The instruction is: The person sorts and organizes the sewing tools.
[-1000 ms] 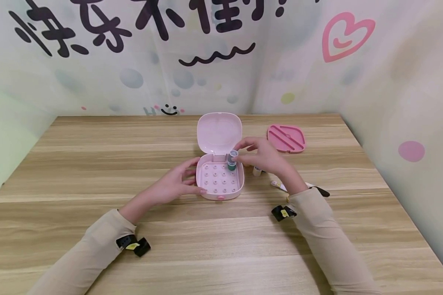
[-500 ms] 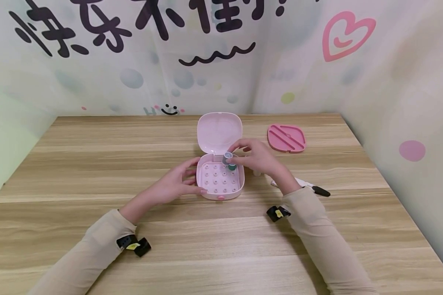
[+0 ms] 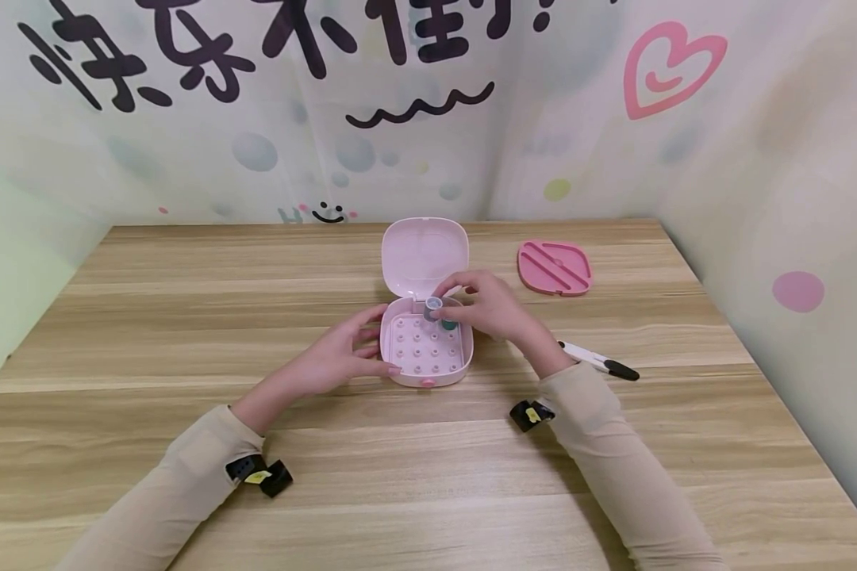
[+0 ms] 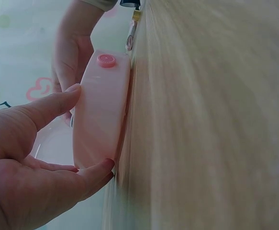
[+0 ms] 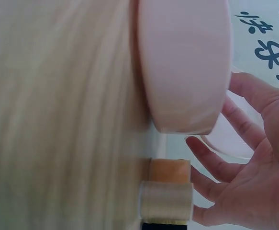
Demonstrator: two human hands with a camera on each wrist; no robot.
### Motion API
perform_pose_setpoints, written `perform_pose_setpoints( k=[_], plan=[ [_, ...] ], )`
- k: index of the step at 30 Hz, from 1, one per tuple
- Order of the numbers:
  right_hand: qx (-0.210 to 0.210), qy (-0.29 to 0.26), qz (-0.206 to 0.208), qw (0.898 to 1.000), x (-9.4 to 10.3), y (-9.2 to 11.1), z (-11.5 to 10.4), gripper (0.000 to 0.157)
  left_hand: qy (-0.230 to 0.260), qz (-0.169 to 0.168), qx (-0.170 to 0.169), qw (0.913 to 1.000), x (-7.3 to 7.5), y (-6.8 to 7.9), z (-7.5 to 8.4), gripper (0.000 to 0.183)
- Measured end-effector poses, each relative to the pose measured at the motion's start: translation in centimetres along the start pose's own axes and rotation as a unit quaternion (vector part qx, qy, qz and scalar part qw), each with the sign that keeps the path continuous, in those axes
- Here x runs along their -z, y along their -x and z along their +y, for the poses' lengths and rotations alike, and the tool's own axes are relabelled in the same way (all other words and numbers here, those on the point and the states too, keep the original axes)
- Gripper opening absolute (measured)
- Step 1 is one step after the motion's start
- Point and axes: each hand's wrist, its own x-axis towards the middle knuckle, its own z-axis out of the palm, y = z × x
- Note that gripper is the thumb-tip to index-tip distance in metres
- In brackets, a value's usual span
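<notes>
A pale pink sewing box (image 3: 426, 381) with its lid raised stands mid-table, rows of small pegs on its floor. My left hand (image 3: 339, 358) holds the box's left side, thumb at the front rim; the left wrist view shows fingers bent along the wall (image 4: 103, 110). My right hand (image 3: 491, 305) pinches a grey thread spool (image 3: 432, 308) over the back row of pegs. Beside it, a green thread spool (image 3: 449, 323) sits in the box's back right corner. In the right wrist view, the box wall (image 5: 184, 62) hides the held spool.
Right of the box, an orange spool (image 5: 170, 170), a beige spool (image 5: 166, 200) and a dark spool (image 5: 165, 225) stand in a row. A white, black-ended tool (image 3: 593, 360) lies beyond my right wrist. A deep pink insert tray (image 3: 554, 268) lies at the back right.
My right hand has moved left with the grey spool, from above the green spool to the peg position left of it. The left hand has stayed on the box.
</notes>
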Motion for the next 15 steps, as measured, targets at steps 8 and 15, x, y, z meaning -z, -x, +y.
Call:
perform_pose_setpoints(
  k=[8,15],
  plan=[
    [0.009,0.018,0.000,1.000,-0.60,-0.24,0.40,0.023,0.000,-0.001,-0.003,1.0000,-0.04,-0.06,-0.01,0.095],
    [0.012,0.023,0.000,1.000,-0.65,-0.27,0.58,0.023,0.000,-0.002,-0.009,1.0000,-0.06,-0.03,0.03,0.096]
  ],
)
